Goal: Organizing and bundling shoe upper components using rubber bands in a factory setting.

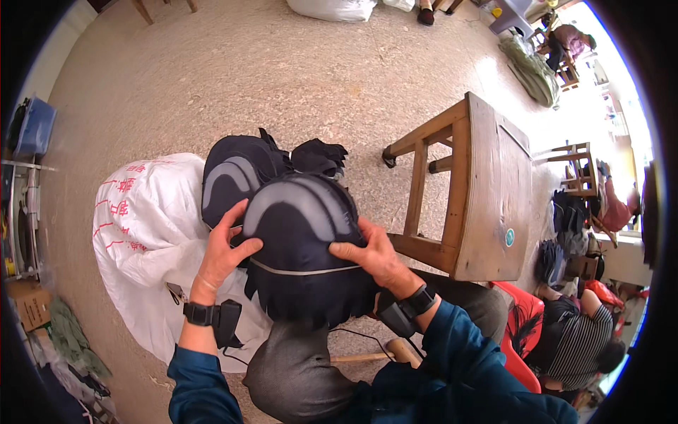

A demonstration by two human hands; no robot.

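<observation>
A thick stack of dark navy fabric pieces (300, 233) with pale curved bands rests upright on my lap. My left hand (224, 247) presses against its left side, fingers spread over the cloth. At the stack's right edge my right hand (371, 253) grips with curled fingers. Both wrists wear black straps with small devices. Behind it, a second bundle of the same dark pieces (236, 173) lies on a large white sack (145, 226) with red markings.
A wooden table (487, 191) stands close on my right. A wooden-handled tool (385, 352) lies by my right knee. A person in a striped top (579, 339) sits at lower right beside a red chair (519, 332). More sacks lie at the far top.
</observation>
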